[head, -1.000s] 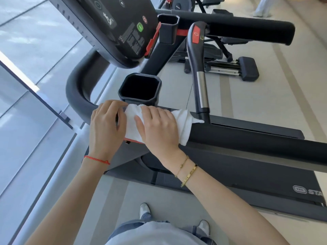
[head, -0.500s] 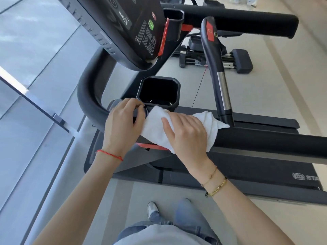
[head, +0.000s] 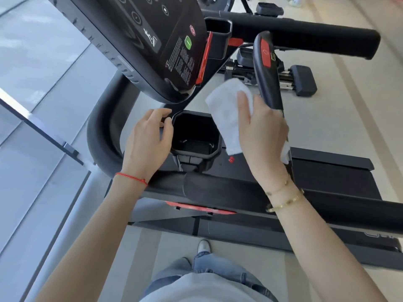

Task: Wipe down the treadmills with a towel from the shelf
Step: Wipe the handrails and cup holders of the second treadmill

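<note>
Bright daylight, soft shadows, motion blur on towel point(head: 226, 110), wide-angle bending at edges

We are reading no legible words anywhere. We are seeing a block of fine print on the treadmill console point(head: 152, 40), too small to make out, beside a green button point(head: 188, 42) and a red ring symbol point(head: 192, 30). The upright handle point(head: 268, 70) is showing a red pad with a circle mark.

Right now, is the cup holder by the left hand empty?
Empty as far as shown: the cup holder shows only its bare black floor; the towel hangs beside it in the right hand.
</note>
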`<move>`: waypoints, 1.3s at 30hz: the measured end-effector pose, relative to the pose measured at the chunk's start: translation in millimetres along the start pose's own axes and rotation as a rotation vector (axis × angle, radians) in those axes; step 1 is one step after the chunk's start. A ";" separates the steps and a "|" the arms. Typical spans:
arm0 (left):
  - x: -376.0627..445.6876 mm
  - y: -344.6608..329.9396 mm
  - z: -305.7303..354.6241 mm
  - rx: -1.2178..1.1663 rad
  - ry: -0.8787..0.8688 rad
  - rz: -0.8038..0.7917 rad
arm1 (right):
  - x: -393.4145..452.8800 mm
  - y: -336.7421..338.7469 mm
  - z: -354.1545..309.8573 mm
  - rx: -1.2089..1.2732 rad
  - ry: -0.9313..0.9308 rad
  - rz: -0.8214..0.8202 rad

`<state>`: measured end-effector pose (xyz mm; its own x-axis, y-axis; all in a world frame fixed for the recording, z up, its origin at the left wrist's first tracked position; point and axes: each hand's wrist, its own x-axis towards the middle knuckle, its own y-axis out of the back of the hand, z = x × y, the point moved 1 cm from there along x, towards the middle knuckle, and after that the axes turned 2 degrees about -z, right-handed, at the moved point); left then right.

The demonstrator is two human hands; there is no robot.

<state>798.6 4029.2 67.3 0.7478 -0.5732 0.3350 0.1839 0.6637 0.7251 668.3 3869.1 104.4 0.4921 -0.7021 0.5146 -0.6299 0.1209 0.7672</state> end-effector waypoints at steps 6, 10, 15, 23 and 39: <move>7.7 -12.7 -17.6 0.028 0.053 -0.116 | 6.7 -49.1 3.9 0.100 0.021 -0.523; 9.5 -13.7 -22.3 0.005 0.067 -0.149 | -6.7 -49.5 12.7 0.199 -0.169 -0.729; 7.1 -13.0 -25.7 -0.058 0.054 -0.226 | -28.5 -46.5 11.0 0.169 -0.259 -0.835; -0.4 -10.7 -23.6 -0.077 0.031 -0.356 | 25.0 -71.0 0.4 0.181 -0.060 -0.843; -1.6 -7.8 -19.4 -0.049 0.031 -0.300 | 42.5 -92.8 -37.0 -0.017 0.486 -0.820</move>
<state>808.3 4034.3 49.4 0.6747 -0.7325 0.0910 0.4297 0.4900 0.7585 769.9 3854.0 69.2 0.9750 -0.2047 -0.0867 0.0297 -0.2669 0.9633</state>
